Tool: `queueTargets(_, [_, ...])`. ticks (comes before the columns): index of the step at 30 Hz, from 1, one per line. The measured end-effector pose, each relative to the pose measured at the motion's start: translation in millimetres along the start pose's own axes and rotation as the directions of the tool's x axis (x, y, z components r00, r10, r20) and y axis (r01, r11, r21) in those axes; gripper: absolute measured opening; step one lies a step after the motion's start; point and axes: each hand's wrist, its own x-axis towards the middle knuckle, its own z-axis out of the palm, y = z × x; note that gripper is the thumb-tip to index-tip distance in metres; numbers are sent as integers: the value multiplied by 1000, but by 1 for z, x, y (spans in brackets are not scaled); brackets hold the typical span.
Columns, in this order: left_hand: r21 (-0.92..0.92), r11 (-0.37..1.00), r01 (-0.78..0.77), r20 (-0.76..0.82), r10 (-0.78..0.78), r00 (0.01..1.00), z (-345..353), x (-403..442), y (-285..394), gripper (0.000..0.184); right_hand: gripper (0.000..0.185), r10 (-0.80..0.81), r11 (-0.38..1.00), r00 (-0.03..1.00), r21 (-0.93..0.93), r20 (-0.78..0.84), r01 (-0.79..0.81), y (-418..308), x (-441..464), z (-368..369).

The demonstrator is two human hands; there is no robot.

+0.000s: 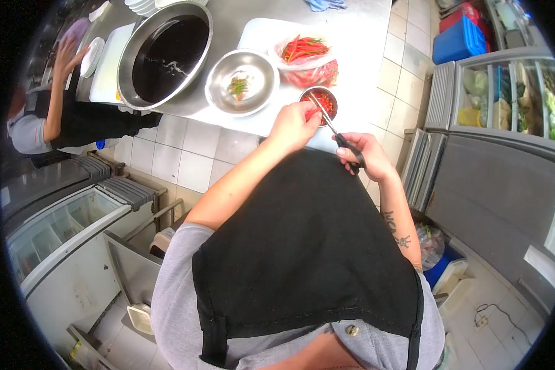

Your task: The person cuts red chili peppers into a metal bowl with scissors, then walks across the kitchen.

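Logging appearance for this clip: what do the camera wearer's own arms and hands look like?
Both the left hand and right hand are bare, with no gloves on the fingers. The forearms are uncovered below the loose grey sleeves of a shirt worn under a black apron. The right forearm bears a dark tattoo: lettering, with a small crown-like figure beside it.

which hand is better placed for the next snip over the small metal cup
Probably the right hand: it holds the scissors, their blades reaching over the small metal cup. The left hand is beside the blades.
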Motion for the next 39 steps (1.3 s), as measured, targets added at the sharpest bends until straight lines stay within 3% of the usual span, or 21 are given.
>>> queueTargets(12, [-95,995,2,22,0,1000,2,-3,-2,25,55,-6,999,1000,36,6,6,-1,-5,2])
queueTargets(24, [-21,997,71,31,-70,997,-1,-4,3,21,53,9,1000,1000,-1,-21,-9,4,0,5])
queueTargets(27, [-65,998,26,2,-25,1000,4,-2,-5,23,39,15,995,998,-96,-56,-20,-2,-2,11])
queueTargets(30, [-16,1000,3,-21,-3,1000,-7,-3,-7,25,38,21,999,999,-25,-46,-22,-4,-4,10])
queueTargets(33, [89,990,112,-202,-92,975,-54,2,-11,28,46,29,999,998,30,-61,-28,1,-4,4])
queueTargets(38, [405,894,190,-169,-131,977,-114,25,-37,38,45,13,999,998,49,-57,-10,2,-3,4])
queueTargets(39, [383,892,239,-134,-203,970,-116,29,-48,51,44,3,999,998,51,-57,0,2,-1,4])
